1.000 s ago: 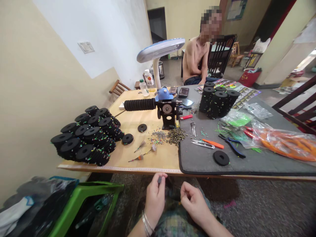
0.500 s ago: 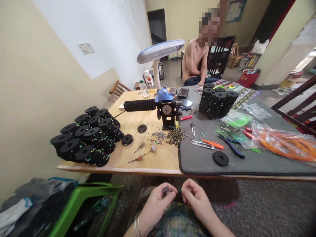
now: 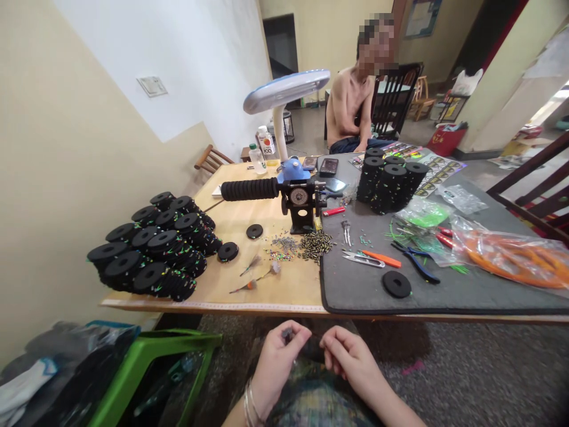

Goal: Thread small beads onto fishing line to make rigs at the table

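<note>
Over my lap, below the table's front edge, my left hand [image 3: 278, 362] is closed around a small dark grey piece [image 3: 287, 335], whose kind I cannot make out; its end pokes out between thumb and fingers. My right hand [image 3: 349, 354] faces it a short way off, thumb and forefinger pressed together; anything in that pinch is too small to see. Above them on the table lie loose dark beads [image 3: 315, 244], smaller coloured beads [image 3: 278, 255] and feather-like tufts with thin stems [image 3: 244, 287]. A black foam ring [image 3: 397, 284] lies on the grey mat.
Stacked black foam spools [image 3: 153, 243] fill the table's left; more [image 3: 391, 178] stand on the mat [image 3: 355, 296]. A winding device [image 3: 301, 204], lamp [image 3: 287, 92], thread snips [image 3: 363, 260], pliers [image 3: 420, 264] and bagged orange cord [image 3: 511, 258] lie around. A person [image 3: 351, 110] sits opposite; a green stool [image 3: 146, 350] stands lower left.
My left hand has shifted slightly up and left with the grey piece, which shows less now. My right hand has moved slightly left, still pinched. The view has shifted a little.
</note>
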Demonstrator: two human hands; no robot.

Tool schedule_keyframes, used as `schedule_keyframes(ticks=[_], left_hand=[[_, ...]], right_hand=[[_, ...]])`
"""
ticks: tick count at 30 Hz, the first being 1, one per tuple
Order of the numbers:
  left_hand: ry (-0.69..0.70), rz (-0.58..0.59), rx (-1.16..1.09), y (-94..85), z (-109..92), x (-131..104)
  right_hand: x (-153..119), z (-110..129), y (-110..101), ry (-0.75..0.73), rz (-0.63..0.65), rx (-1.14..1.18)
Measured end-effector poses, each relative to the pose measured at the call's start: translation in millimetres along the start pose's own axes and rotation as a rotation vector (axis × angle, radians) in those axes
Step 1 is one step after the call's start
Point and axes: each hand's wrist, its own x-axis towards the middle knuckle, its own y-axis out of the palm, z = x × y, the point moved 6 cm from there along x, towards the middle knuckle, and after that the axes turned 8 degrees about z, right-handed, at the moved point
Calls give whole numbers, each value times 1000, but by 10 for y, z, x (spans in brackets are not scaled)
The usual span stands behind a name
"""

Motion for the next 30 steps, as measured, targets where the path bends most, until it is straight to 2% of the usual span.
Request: schedule_keyframes(ticks=[5, 11, 15, 19, 25, 30], left_hand=[[-26, -32, -46, -25, 31, -17], [-43, -28, -85, -28, 63, -23], [19, -8, 52, 34, -18, -50], [126, 20, 263, 115, -148, -100], [155, 5, 454, 42, -168, -115], [163, 40, 563, 2, -202, -102]], right_hand=[[7, -47, -61, 22, -67, 196], [-30, 18, -75, -3, -64, 168], [-23, 110, 8, -76, 1, 43], [-3, 224, 135, -161, 79, -200], [-16, 280, 176, -161, 72, -598], [-52, 231, 152, -167, 32, -634]])
